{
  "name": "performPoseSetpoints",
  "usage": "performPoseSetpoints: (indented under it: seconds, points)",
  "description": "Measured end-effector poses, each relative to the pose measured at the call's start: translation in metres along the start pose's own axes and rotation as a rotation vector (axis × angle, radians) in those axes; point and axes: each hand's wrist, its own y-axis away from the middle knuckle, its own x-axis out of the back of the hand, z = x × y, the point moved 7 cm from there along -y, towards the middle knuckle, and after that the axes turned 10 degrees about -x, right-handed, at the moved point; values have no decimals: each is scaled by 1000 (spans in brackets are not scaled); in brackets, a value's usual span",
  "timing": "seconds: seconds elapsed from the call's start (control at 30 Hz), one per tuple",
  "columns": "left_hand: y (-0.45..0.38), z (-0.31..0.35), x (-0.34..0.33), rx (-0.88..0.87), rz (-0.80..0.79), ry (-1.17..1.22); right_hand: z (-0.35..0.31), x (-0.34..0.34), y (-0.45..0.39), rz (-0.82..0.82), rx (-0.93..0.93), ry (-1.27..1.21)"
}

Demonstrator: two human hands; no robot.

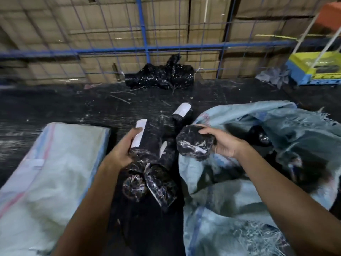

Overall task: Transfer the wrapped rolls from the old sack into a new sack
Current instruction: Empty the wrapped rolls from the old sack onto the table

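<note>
While emptying the torn pale-blue woven sack (239,191) at lower right: right hand (223,143) clamped on a black film-wrapped roll (193,145), left hand (121,150) closed round a white-labelled black roll (140,137), likely staging both mid-frame beside the flat pale woven sack (55,163) at lower left.

Counting what lies on the floor

Two sacks (60,163) (230,200), two hands (120,154) (223,143), about six wrapped rolls (193,145) outside (more hidden inside).
</note>
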Motion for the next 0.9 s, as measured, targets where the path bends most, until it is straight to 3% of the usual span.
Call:
performPoseSetpoints:
  seconds: [0.07, 0.13, 0.23, 0.3, 0.43, 0.53, 0.63, 0.73, 0.8, 0.9]
  points:
    - [-8, 4, 65, -24, 230, -220, -6, -44, -11, -45, 29, 168]
    - [-6, 10, 126, -63, 494, -549, -2, -80, -27, 40, 35, 341]
    - [-5, 4, 174, -97, 602, -846, 14, -108, -57, 227, 64, 500]
    - [-12, -13, 192, -120, 526, -950, 30, -114, -76, 330, 62, 628]
    - [-21, -55, 187, -126, 186, -1105, 61, -115, -99, 496, 10, 1085]
    - [-22, -61, 176, -220, 180, -1179, 58, -118, -91, 612, 173, 1178]
    - [-31, -62, 176, -207, 150, -1218, 52, -121, -91, 523, 169, 1284]
    - [-37, -42, 154, -223, 228, -1302, 22, -110, -72, 571, 306, 1170]
    - [-32, -19, 107, -443, 211, -1226, 0, -90, -44, 665, 490, 893]
    - [-15, 3, 16, -744, 51, -1071, -4, -33, -4, 826, 590, 605]
